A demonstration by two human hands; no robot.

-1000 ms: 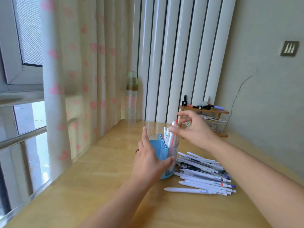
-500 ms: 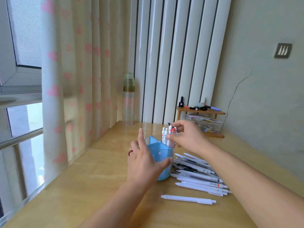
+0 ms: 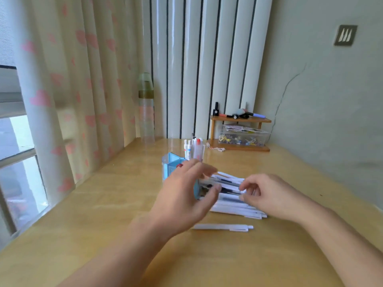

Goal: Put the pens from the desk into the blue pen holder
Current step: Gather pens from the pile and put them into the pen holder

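Note:
The blue pen holder (image 3: 171,167) stands mid-desk with several white pens (image 3: 194,150) upright in its far compartment. My left hand (image 3: 182,195) wraps around its near side, fingers over the top and thumb at its right edge, hiding most of it. To its right lies a pile of white pens (image 3: 234,208). My right hand (image 3: 269,195) rests over that pile, with thumb and forefinger pinched on one white pen there. One white pen (image 3: 223,227) lies apart, nearer to me.
A tall clear bottle (image 3: 146,112) stands at the back by the curtain (image 3: 62,100). A small wooden shelf (image 3: 240,120) with markers sits over a clear box of clips (image 3: 244,137) at the back right. The wall runs along the right.
My right hand let go of the pen in the holder and came down to the pile. My left hand stayed at the holder. The view tilted down slightly.

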